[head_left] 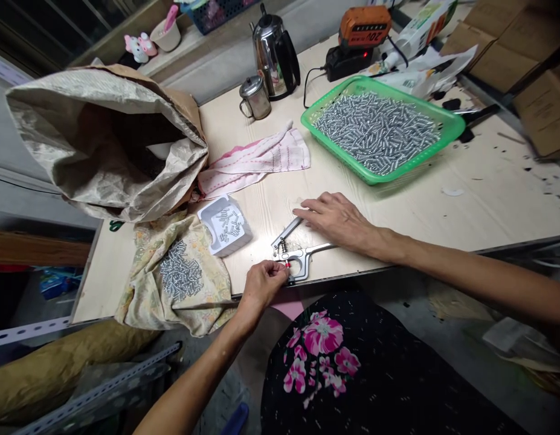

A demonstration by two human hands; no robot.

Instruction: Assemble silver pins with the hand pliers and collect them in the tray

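Note:
A metal plier-like hand tool lies at the near edge of the pale wooden table. My left hand is pinched at the tool's jaw, fingers closed on something too small to make out. My right hand lies on the tool's handles, fingers stretched flat over the upper handle. A small white tray with several little metal pieces sits just left of the tool. A pile of the same metal pieces rests on a floral cloth.
A green basket full of metal pieces stands at the back right. A big open paper sack fills the left. A pink towel, steel mug, kettle, battery charger and cardboard boxes line the back.

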